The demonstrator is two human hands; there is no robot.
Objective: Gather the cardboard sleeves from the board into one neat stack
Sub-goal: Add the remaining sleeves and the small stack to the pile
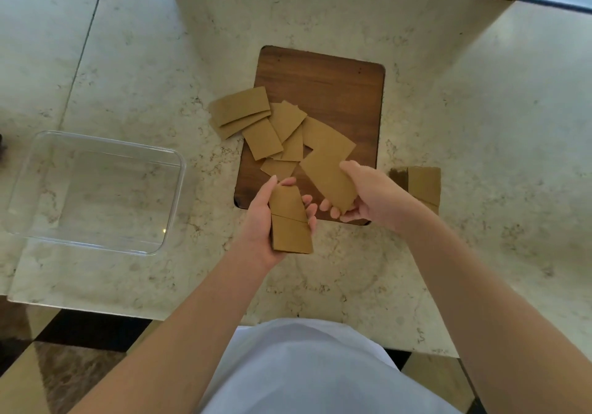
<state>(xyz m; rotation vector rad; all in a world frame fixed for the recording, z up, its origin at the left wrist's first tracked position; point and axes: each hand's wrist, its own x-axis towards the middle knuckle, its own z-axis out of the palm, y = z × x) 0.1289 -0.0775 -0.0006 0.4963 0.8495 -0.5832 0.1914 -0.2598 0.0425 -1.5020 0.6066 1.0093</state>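
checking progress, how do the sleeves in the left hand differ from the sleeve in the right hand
The left hand holds a small stack of sleeves, at least two, offset lengthwise; the right hand holds a single sleeve. The stack points away from the person over the counter; the single sleeve lies tilted over the wooden board. Both are flat brown cardboard.

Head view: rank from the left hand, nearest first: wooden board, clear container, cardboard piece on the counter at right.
From the left hand:
1. Wooden board, just ahead, touching distance.
2. Clear container, to its left.
3. Cardboard piece, far right, beyond the right hand.
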